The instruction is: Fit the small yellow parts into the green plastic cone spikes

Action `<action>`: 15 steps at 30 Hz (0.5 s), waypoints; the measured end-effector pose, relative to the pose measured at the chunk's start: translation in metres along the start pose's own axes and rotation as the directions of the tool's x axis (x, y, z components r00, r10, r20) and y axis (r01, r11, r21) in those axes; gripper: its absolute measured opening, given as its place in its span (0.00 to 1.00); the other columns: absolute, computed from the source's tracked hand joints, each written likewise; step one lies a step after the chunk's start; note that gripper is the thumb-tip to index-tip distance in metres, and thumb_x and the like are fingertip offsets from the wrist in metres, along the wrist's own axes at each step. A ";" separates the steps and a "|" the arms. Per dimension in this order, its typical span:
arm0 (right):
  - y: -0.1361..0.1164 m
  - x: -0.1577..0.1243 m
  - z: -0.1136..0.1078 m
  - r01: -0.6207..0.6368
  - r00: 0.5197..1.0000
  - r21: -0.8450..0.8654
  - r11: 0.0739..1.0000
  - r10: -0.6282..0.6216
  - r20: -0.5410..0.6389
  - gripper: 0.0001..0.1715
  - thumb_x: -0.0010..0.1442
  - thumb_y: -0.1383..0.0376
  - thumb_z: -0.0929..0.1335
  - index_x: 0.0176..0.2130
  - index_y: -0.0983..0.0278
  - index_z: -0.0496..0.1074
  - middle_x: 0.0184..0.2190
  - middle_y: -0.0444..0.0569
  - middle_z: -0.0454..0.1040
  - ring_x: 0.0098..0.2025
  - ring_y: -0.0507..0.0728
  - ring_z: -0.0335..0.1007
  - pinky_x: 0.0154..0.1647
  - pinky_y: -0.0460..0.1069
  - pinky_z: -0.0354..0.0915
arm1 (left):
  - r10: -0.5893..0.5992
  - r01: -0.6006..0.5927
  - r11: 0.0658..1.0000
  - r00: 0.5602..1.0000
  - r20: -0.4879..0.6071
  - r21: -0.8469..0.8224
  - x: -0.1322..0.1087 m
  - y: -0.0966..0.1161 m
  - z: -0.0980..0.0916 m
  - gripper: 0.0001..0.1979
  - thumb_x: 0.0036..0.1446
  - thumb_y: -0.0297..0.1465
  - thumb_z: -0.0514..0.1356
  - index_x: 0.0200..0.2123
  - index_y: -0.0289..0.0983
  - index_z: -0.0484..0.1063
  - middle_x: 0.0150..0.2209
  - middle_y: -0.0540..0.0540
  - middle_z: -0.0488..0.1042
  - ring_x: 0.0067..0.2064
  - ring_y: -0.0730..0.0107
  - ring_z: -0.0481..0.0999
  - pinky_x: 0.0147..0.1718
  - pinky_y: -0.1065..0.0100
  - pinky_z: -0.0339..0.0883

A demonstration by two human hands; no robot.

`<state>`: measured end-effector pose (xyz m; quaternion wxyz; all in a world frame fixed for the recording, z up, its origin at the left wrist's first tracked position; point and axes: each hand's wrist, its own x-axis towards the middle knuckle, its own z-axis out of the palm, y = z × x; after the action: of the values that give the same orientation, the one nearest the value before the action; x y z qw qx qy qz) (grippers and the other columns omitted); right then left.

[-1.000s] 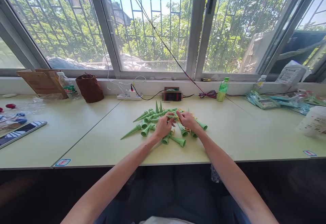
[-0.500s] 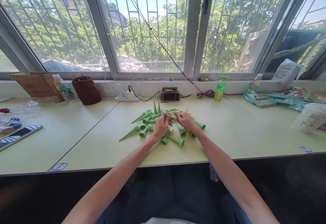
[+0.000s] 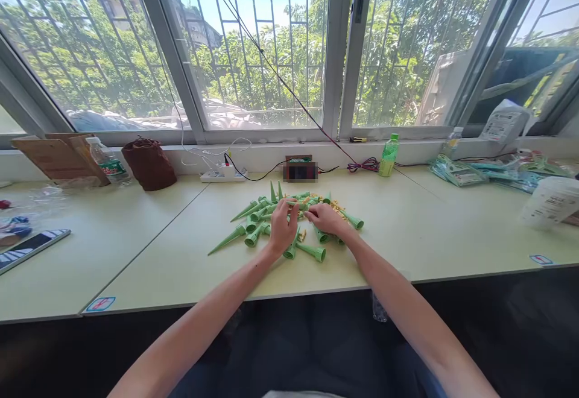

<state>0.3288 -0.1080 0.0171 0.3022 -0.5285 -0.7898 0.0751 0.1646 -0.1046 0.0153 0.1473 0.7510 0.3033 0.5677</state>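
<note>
Several hollow green plastic spikes [image 3: 227, 239], each with a wide round collar and a pointed end, lie in a loose pile on the pale table. Small yellow pieces [image 3: 337, 206] are scattered among them, mostly on the far right side. Over the middle of the pile, my left hand [image 3: 283, 228] has its fingers closed on a green spike, of which only a little shows. My right hand [image 3: 327, 217] is just to the right, thumb and fingertips pinched together. Whatever it holds, if anything, is too small to make out. Two spikes [image 3: 277, 191] stand upright behind my left hand.
Along the window side stand a brown bag [image 3: 149, 164], a power strip [image 3: 224, 173], a dark boxy device [image 3: 300, 170] and a green bottle [image 3: 389, 155]. A phone [image 3: 34, 248] lies at left. On the right are a white cup [image 3: 552, 204] and plastic packets [image 3: 459, 170].
My left hand has turned more upright and shifted slightly left, hiding more of its spike. My right hand has moved slightly down and left. The whole view has shifted a little.
</note>
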 end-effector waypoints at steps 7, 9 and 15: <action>-0.004 0.000 -0.002 -0.034 0.999 -0.005 0.999 0.034 0.012 0.21 0.64 0.62 0.63 0.21 0.65 0.70 0.19 0.47 0.69 0.23 0.51 0.58 0.28 0.46 0.51 | -0.024 0.030 0.996 0.997 0.072 -0.088 0.015 0.013 -0.002 0.12 0.63 0.38 0.54 0.36 0.37 0.72 0.40 0.44 0.73 0.36 0.71 0.75 0.36 0.69 0.73; -0.004 0.001 -0.001 -0.041 0.999 -0.002 0.999 0.041 0.018 0.20 0.63 0.63 0.63 0.21 0.65 0.70 0.20 0.47 0.70 0.23 0.51 0.59 0.28 0.46 0.52 | -0.022 0.029 0.998 0.993 0.119 -0.062 0.028 0.019 0.002 0.11 0.62 0.38 0.55 0.34 0.36 0.72 0.38 0.45 0.74 0.35 0.71 0.75 0.34 0.70 0.73; 0.004 0.000 0.007 -0.050 0.998 -0.007 0.999 0.050 -0.041 0.10 0.59 0.66 0.64 0.32 0.67 0.74 0.28 0.53 0.76 0.30 0.56 0.67 0.31 0.48 0.58 | 0.060 -0.077 0.995 0.963 0.263 0.056 0.075 0.035 0.046 0.12 0.58 0.34 0.58 0.26 0.34 0.72 0.27 0.46 0.75 0.30 0.71 0.73 0.34 0.70 0.69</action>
<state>0.3276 -0.1048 0.0098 0.3142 -0.5507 -0.7702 0.0688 0.2312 -0.0790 0.0780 0.1413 0.8338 0.2736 0.4582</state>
